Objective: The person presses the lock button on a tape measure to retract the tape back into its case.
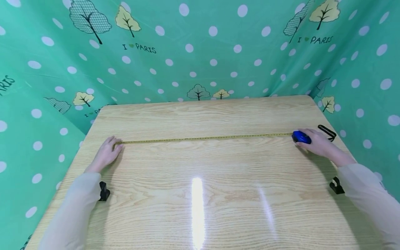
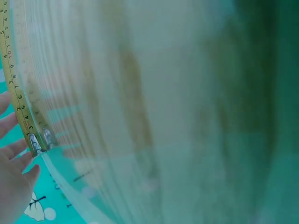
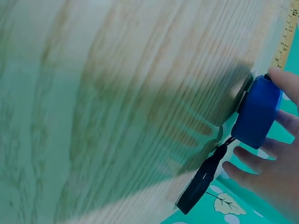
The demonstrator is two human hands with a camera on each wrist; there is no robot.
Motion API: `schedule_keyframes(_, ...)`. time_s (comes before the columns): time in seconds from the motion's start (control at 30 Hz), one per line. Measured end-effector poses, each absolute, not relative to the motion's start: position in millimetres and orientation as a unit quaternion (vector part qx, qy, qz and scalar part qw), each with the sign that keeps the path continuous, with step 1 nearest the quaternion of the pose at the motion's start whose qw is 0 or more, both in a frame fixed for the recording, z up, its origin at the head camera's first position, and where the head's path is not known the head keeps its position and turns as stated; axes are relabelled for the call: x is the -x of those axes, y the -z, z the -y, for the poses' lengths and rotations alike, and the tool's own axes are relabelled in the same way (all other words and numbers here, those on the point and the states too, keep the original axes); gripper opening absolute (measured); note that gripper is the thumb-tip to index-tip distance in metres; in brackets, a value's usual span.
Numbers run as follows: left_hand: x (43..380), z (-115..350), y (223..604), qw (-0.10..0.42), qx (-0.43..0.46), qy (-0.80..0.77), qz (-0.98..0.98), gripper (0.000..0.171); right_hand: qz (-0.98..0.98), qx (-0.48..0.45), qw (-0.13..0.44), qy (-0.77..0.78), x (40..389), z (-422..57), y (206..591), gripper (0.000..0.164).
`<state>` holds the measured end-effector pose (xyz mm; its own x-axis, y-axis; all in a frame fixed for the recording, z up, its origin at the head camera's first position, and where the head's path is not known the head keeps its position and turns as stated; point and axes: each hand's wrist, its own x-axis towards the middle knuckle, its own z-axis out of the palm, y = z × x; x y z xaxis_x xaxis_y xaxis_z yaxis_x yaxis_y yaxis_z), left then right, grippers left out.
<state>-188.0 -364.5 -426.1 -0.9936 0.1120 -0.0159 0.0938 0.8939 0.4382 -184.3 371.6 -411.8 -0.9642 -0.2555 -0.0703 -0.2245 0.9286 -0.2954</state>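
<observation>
A yellow tape (image 1: 200, 138) stretches almost straight across the wooden table, from one hand to the other. At its left end, my left hand (image 1: 107, 152) holds the tape near its metal hook (image 2: 35, 143). The fingertips meet the tape's upper side in the left wrist view, with the thumb close to the hook. My right hand (image 1: 316, 143) grips the blue tape measure case (image 3: 258, 112) near the table's right side, thumb at the top of the case. A black wrist strap (image 3: 203, 181) hangs from the case and lies beyond the hand.
The light wooden table (image 1: 200, 166) reflects a bright strip of light. A green dotted curtain (image 1: 200, 52) surrounds its back and sides. Black devices sit at both wrists, one by the left sleeve (image 1: 70, 208) and one by the right sleeve (image 1: 368, 194).
</observation>
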Motion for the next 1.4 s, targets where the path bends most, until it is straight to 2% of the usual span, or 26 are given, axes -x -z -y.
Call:
schedule_keyframes(0.13, 189.6, 363.0, 425.3, 0.012, -0.05, -0.219, -0.974, 0.041, -0.978, 0.112, 0.077, 0.157, 184.9, -369.9, 409.9, 0.066)
schedule_keyframes(0.37, 191.6, 363.9, 430.0, -0.038, -0.059, -0.192, -0.979, 0.025, -0.974, 0.102, 0.104, 0.174, 186.8, -370.9, 409.1, 0.067)
schedule_keyframes(0.67, 190.4, 363.8, 430.7, -0.051, -0.054, -0.186, -0.98, 0.018, -0.971, 0.087, 0.119, 0.187, 191.0, -370.2, 408.2, 0.068)
schedule_keyframes(0.97, 185.6, 364.0, 429.0, -0.075, -0.073, -0.179, -0.978, 0.011, -0.966, 0.112, 0.117, 0.203, 196.4, -371.8, 405.0, 0.065)
schedule_keyframes(1.4, 175.4, 376.9, 408.6, -0.063, -0.094, -0.188, -0.976, 0.014, -0.967, 0.141, 0.062, 0.203, 190.9, -373.2, 368.6, 0.061)
